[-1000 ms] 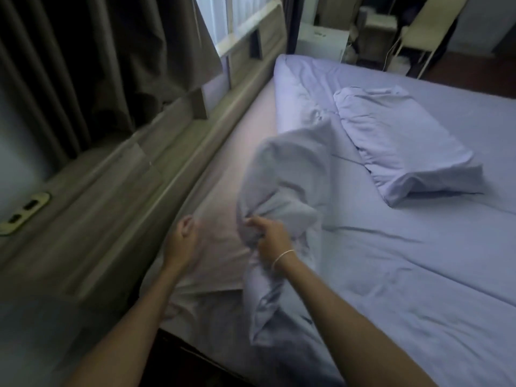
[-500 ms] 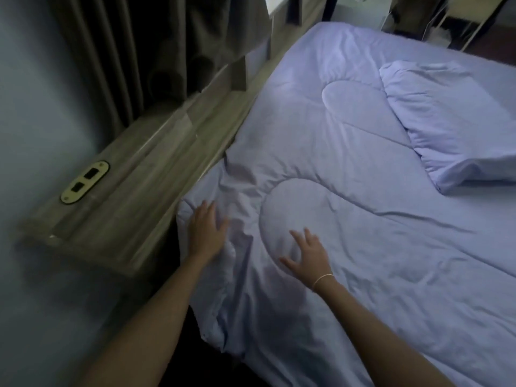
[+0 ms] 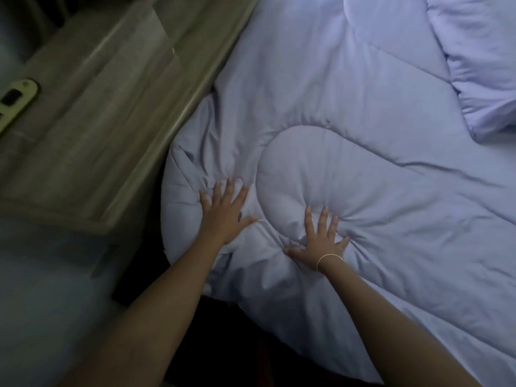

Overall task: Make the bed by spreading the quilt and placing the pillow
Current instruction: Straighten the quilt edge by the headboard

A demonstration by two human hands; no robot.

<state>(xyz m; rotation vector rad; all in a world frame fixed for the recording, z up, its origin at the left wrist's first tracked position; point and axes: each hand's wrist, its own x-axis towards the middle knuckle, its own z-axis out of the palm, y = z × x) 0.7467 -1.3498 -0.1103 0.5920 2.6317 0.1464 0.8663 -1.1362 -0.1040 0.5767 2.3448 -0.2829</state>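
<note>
Matt, soft padded cloth quilt (image 3: 349,113); matt grained wood ledge (image 3: 111,107).

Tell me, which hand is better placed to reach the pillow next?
Probably the right hand. It presses the quilt on the side nearer the pillow; the left hand presses the corner beside the wooden ledge, farther away.

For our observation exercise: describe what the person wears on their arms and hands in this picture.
Both forearms are bare, with no sleeves in view. The right hand has a thin, pale bracelet around its wrist. The left hand shows no jewellery or glove.
</note>
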